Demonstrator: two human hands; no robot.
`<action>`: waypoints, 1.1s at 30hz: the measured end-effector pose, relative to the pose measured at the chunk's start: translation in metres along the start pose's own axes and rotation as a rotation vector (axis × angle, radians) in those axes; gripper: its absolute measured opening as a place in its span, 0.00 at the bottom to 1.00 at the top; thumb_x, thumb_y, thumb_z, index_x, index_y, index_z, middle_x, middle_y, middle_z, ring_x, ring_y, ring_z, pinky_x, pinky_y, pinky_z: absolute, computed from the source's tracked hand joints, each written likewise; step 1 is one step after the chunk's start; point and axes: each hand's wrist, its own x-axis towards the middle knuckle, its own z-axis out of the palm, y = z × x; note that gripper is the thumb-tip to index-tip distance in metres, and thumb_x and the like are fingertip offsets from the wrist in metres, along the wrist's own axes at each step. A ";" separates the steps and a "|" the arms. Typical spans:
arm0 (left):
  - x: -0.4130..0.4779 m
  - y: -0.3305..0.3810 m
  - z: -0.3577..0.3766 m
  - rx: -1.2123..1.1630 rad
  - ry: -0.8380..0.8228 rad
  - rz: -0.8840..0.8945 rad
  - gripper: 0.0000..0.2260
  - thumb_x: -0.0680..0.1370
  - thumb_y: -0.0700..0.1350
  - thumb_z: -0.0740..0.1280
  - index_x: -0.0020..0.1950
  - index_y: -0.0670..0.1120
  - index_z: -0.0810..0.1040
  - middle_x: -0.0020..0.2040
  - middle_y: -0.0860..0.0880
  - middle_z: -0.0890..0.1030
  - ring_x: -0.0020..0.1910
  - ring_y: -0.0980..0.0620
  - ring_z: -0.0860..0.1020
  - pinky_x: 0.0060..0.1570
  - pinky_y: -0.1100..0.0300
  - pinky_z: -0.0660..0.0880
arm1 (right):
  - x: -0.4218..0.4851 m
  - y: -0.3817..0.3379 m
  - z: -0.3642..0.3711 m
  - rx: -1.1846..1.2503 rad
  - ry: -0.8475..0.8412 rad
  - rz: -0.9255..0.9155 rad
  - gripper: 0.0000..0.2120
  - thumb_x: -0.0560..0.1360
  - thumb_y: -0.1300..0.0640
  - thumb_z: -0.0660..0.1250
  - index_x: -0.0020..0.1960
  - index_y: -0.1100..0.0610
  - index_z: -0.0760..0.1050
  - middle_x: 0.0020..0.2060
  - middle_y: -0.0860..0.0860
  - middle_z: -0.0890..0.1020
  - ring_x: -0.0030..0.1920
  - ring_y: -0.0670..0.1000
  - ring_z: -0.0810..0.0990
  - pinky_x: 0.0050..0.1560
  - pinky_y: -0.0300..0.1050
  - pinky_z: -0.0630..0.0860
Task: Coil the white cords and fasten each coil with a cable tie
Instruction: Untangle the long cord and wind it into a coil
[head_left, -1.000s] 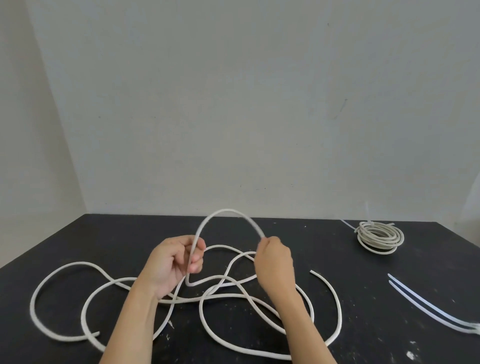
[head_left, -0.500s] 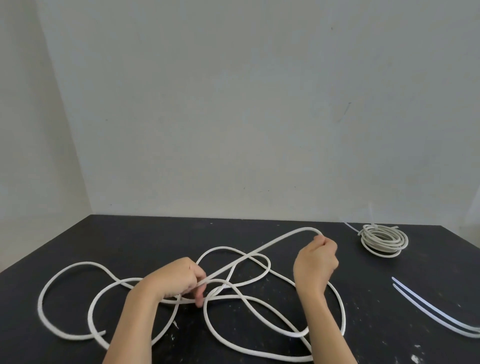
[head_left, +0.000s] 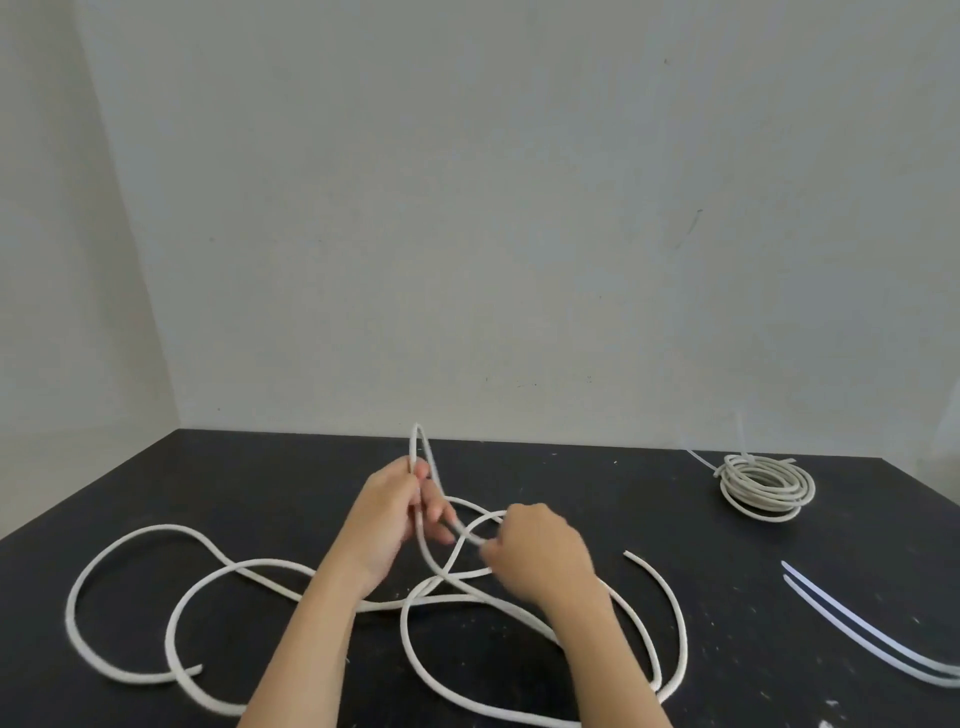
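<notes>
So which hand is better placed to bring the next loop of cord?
Probably the right hand: it pinches the white cord beside the left hand, which grips the upright loop.

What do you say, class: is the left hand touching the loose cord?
Touching. The head view shows the left hand gripping an upright loop of the cord, curled round both strands.

— Where was there room?
— Bare table (head_left: 701, 545) lay between the end of the loose cord (head_left: 156, 528) and the tied coil (head_left: 763, 486).
— And in the way?
— Cord loops sprawled left to centre; two cable ties (head_left: 862, 623) lay right.
</notes>
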 end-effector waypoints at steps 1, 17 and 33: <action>0.000 -0.001 0.005 0.093 0.006 -0.005 0.14 0.79 0.35 0.50 0.37 0.41 0.69 0.28 0.46 0.76 0.33 0.48 0.79 0.40 0.53 0.76 | -0.006 -0.009 -0.004 -0.024 -0.046 -0.096 0.08 0.75 0.53 0.61 0.40 0.55 0.71 0.38 0.52 0.76 0.43 0.57 0.78 0.40 0.44 0.70; -0.006 -0.001 0.007 -0.243 -0.318 -0.261 0.15 0.70 0.36 0.53 0.26 0.43 0.72 0.20 0.51 0.58 0.18 0.58 0.52 0.22 0.69 0.49 | 0.000 0.004 -0.017 0.481 0.144 -0.322 0.12 0.76 0.50 0.67 0.57 0.50 0.81 0.63 0.45 0.71 0.66 0.44 0.64 0.60 0.35 0.65; -0.011 0.005 0.011 -0.243 -0.510 -0.523 0.11 0.69 0.41 0.53 0.32 0.42 0.74 0.21 0.50 0.63 0.17 0.57 0.59 0.18 0.69 0.60 | -0.001 -0.005 0.000 0.638 0.204 -0.122 0.06 0.75 0.59 0.57 0.49 0.53 0.72 0.33 0.51 0.78 0.35 0.52 0.78 0.36 0.46 0.72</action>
